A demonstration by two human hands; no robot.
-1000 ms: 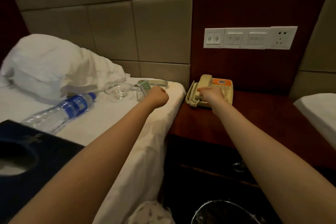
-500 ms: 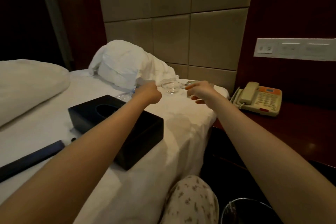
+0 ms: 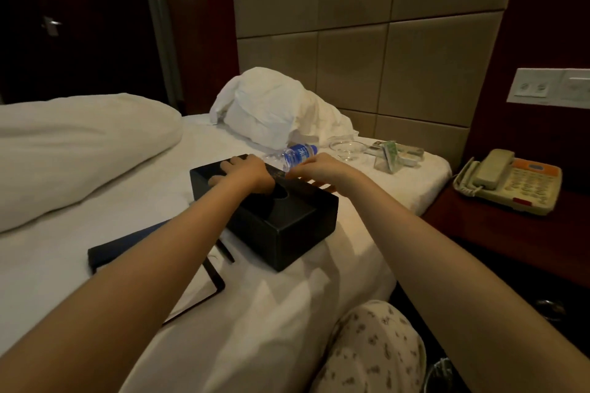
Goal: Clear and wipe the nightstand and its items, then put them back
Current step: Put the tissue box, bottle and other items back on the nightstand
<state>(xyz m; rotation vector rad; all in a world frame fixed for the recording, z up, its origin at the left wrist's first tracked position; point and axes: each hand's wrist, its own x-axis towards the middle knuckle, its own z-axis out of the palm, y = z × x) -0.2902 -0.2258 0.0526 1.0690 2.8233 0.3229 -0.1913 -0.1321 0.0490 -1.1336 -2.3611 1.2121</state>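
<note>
A black tissue box (image 3: 287, 226) sits on the white bed near its right edge. My left hand (image 3: 242, 174) lies over the box's far left top corner. My right hand (image 3: 319, 169) curls over its far right edge, so both hands hold the box. Behind them lie a water bottle with a blue label (image 3: 298, 153), a clear glass dish (image 3: 348, 149) and a clear card stand with a green card (image 3: 388, 158). A beige telephone (image 3: 510, 182) stands on the dark wooden nightstand (image 3: 510, 242) at the right.
A dark folder (image 3: 127, 249), a pen (image 3: 225, 250) and a black-edged pad (image 3: 198, 290) lie on the sheet under my left forearm. A pillow (image 3: 79, 150) lies at left and crumpled white bedding (image 3: 277, 112) by the headboard. My patterned knee (image 3: 373, 351) and a bin (image 3: 443, 373) are below.
My right hand left the telephone and my left hand left the card stand; both came back across the bed onto the tissue box. My view swung left.
</note>
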